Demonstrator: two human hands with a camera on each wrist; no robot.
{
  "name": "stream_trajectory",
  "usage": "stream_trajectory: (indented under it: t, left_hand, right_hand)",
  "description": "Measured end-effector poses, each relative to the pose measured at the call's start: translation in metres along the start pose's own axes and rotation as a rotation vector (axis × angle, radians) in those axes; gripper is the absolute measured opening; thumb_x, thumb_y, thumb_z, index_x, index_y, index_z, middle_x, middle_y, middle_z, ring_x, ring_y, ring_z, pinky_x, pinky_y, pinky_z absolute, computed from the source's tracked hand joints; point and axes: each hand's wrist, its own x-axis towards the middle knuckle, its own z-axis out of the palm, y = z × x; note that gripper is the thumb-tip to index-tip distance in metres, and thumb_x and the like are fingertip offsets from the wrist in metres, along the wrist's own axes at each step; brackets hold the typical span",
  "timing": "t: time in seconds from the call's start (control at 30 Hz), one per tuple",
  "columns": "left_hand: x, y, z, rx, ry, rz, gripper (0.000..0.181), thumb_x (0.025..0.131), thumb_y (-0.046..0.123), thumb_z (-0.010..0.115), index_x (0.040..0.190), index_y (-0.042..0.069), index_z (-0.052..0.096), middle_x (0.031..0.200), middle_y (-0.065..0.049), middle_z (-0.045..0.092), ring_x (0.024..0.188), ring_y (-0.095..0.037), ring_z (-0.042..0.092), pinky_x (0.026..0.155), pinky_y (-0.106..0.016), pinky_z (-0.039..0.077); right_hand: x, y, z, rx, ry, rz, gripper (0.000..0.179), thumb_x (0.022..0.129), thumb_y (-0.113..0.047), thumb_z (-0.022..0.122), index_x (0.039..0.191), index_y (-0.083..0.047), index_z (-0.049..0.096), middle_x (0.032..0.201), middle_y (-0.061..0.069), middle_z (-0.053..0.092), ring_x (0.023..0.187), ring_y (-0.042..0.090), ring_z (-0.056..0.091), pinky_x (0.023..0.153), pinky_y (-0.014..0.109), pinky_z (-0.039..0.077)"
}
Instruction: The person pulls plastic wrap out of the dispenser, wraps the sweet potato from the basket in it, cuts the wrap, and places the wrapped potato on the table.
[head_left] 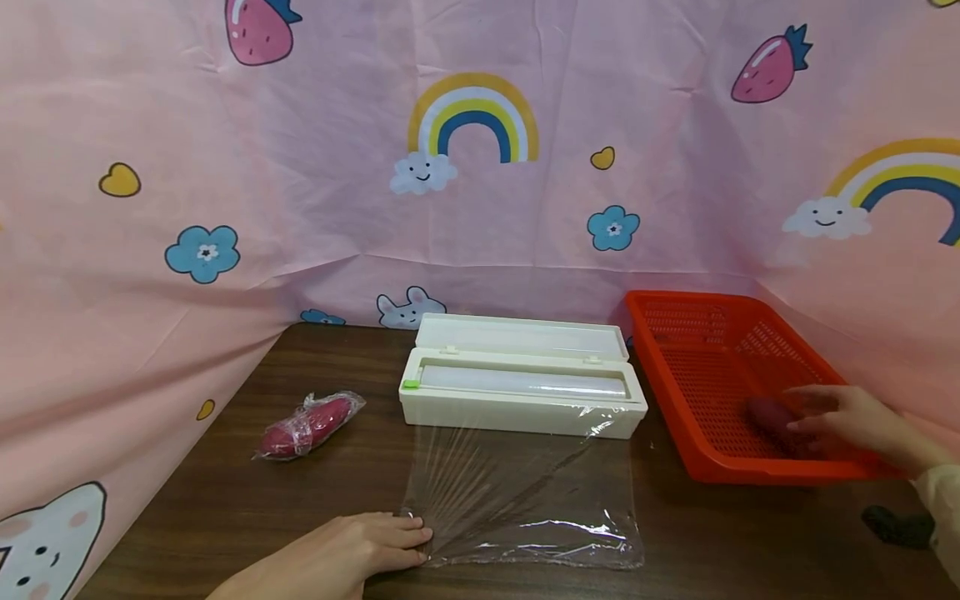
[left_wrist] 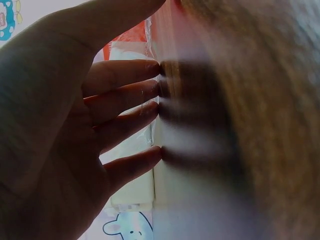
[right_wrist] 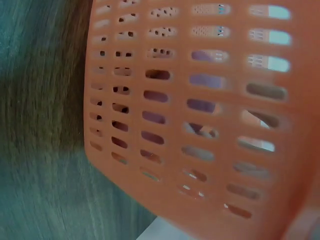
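Note:
My left hand (head_left: 375, 542) rests on the table at the near left corner of a sheet of clear cling film (head_left: 525, 500), fingertips touching it. In the left wrist view its fingers (left_wrist: 125, 120) are extended and spread apart. The film runs out from a white cling film dispenser (head_left: 525, 417), whose lid stands raised. On the right, my right hand (head_left: 847, 425) reaches into a red basket (head_left: 667, 400), with finger and thumb at a dark red sweet potato (head_left: 768, 415). I cannot tell whether it grips the potato. Through the basket slots (right_wrist: 155, 117) purplish shapes show in the right wrist view.
A sweet potato wrapped in film (head_left: 311, 425) lies on the left of the brown wooden table (head_left: 225, 508). A small dark object (head_left: 896, 527) sits at the right, near the sleeve. Pink printed cloth (head_left: 337, 125) hangs behind and at both sides.

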Motion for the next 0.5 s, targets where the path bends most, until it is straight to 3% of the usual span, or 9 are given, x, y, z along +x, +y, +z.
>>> stream_trajectory:
  t: [0.13, 0.27, 0.5]
  left_hand:
    - [0.0, 0.0, -0.001, -0.009, -0.013, -0.011, 0.056, 0.098, 0.061, 0.055, 0.129, 0.017, 0.072, 0.136, -0.005, 0.068, 0.124, -0.021, 0.066, 0.094, -0.039, 0.058]
    - [0.001, 0.0, -0.001, -0.024, -0.022, -0.023, 0.056, 0.098, 0.061, 0.055, 0.129, 0.018, 0.072, 0.136, -0.004, 0.068, 0.125, -0.02, 0.066, 0.096, -0.039, 0.058]
    - [0.001, 0.0, 0.0, -0.025, -0.027, -0.022, 0.054, 0.098, 0.06, 0.054, 0.129, 0.019, 0.071, 0.137, -0.004, 0.067, 0.126, -0.02, 0.065, 0.096, -0.038, 0.057]
  right_hand:
    - [0.007, 0.003, 0.0, 0.033, -0.091, 0.007, 0.061, 0.099, -0.011, 0.065, 0.146, 0.015, 0.037, 0.142, 0.052, 0.035, 0.093, -0.001, 0.066, 0.074, 0.038, 0.062]
    - [0.015, 0.003, 0.003, -0.031, -0.148, -0.012, 0.07, 0.097, -0.012, 0.068, 0.144, 0.023, 0.029, 0.135, 0.048, 0.044, 0.09, -0.005, 0.057, 0.07, 0.037, 0.061]
    - [0.024, 0.009, 0.009, -0.155, -0.156, -0.134, 0.06, 0.095, -0.01, 0.07, 0.136, 0.023, 0.043, 0.112, 0.016, 0.065, 0.083, -0.005, 0.051, 0.064, 0.027, 0.053]
